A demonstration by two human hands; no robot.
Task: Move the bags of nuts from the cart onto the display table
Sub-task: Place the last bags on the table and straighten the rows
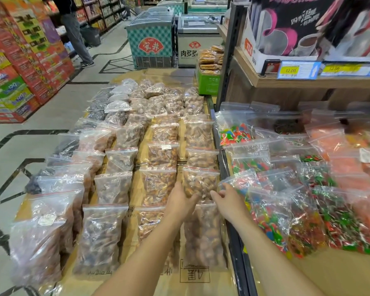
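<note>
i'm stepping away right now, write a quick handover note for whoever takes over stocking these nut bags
Left hand: fingers curled on the lower edge of a bag of nuts in the right-hand column, apparently gripping it.
Right hand: open, beside that bag's lower right corner, not clearly touching it.
Where things are: clear zip bags of nuts and dried fruit lie in rows on the cardboard-covered display table. Bags of coloured candy fill the section to the right, past a dark rail.
Done: most rows look filled.
Left: settle the held bag in its column. The cart is out of view, so I cannot tell how many bags remain.
</note>
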